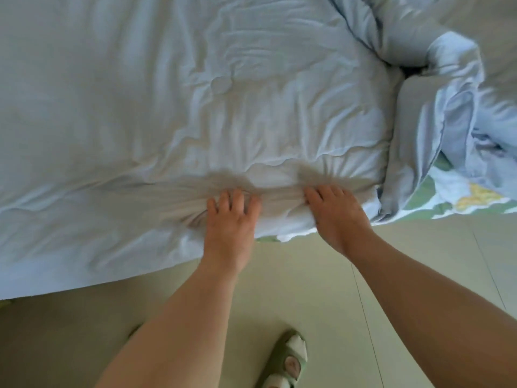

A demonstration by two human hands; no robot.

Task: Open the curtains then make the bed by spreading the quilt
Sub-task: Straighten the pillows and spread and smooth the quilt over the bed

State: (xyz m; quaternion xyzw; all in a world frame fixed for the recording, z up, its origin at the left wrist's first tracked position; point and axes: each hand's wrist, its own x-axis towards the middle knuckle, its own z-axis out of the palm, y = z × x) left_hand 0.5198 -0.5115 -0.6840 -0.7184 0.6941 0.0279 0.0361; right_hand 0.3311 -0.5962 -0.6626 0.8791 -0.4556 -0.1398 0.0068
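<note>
A pale blue-white quilt lies spread over most of the bed, wrinkled, with its near edge hanging over the bed's side. My left hand and my right hand are side by side on that near edge. The fingers of each hand dig into the cloth and grip a bunch of it, and creases fan out from both. At the right the quilt is heaped in a rumpled, folded mass. No curtains are in view.
A green floral bed sheet shows under the quilt's right part. A pale tiled floor runs along the bed's near side, and my foot in a green sandal stands on it.
</note>
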